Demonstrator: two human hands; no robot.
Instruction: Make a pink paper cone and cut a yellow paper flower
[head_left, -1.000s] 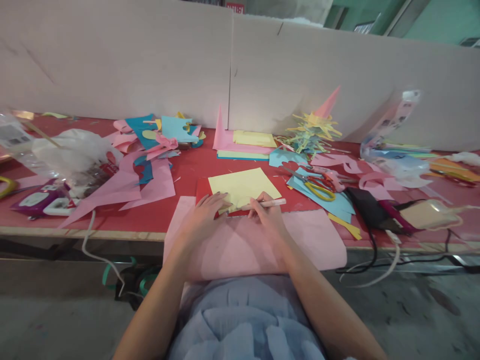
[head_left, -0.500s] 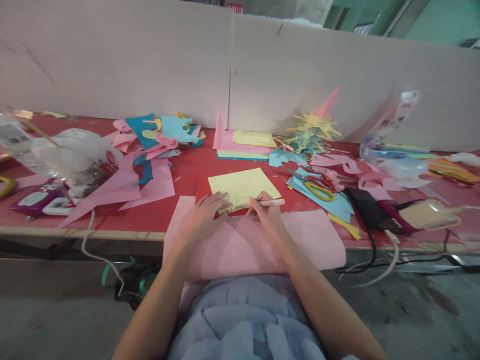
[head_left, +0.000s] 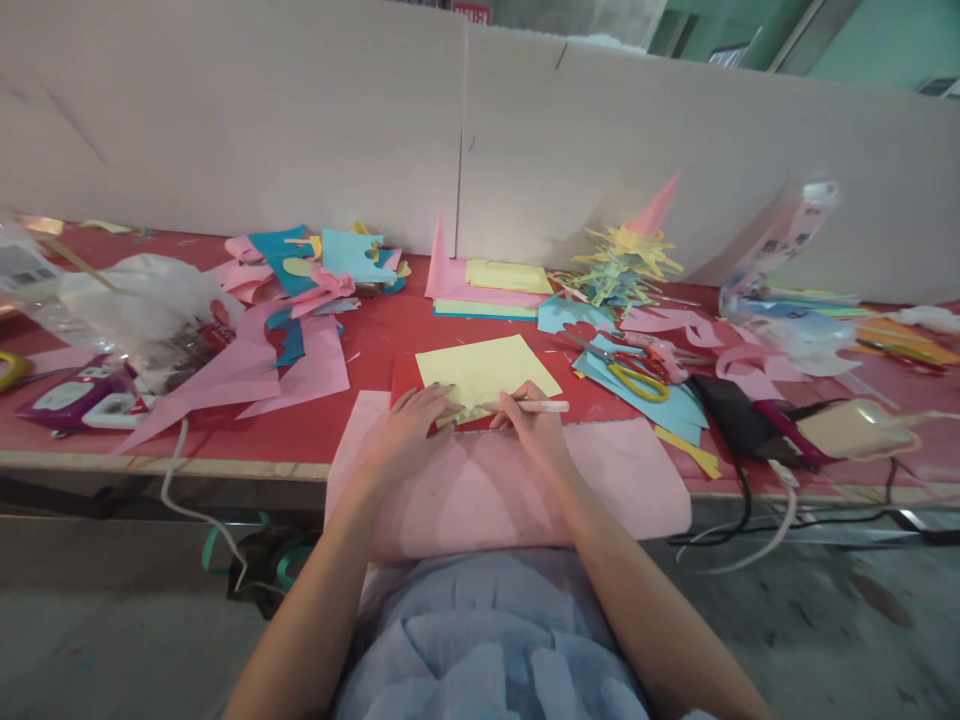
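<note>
A pale yellow sheet of paper point(head_left: 495, 365) lies on the red tabletop in front of me. My left hand point(head_left: 418, 425) rests flat on its lower left part, fingers stretched out. In my right hand point(head_left: 532, 420) a white pen point(head_left: 547, 406) is pinched, its shaft pointing right and its tip toward the sheet near my left fingers. Something small and pale shows at the sheet's lower edge between my hands, too unclear to name. A large pink sheet point(head_left: 480, 500) lies under my wrists and hangs over the table's front edge.
Yellow-handled scissors point(head_left: 637, 380) lie on blue paper at the right, beside a pink glue gun point(head_left: 660, 355). A paper cone with fringes point(head_left: 630, 250) stands behind. Pink and blue scraps point(head_left: 300, 300), a plastic bag point(head_left: 150, 310) and a purple power strip point(head_left: 82, 395) fill the left.
Almost nothing differs. My right hand and the pen have shifted very slightly, while my left hand and the yellow sheet stay in place.
</note>
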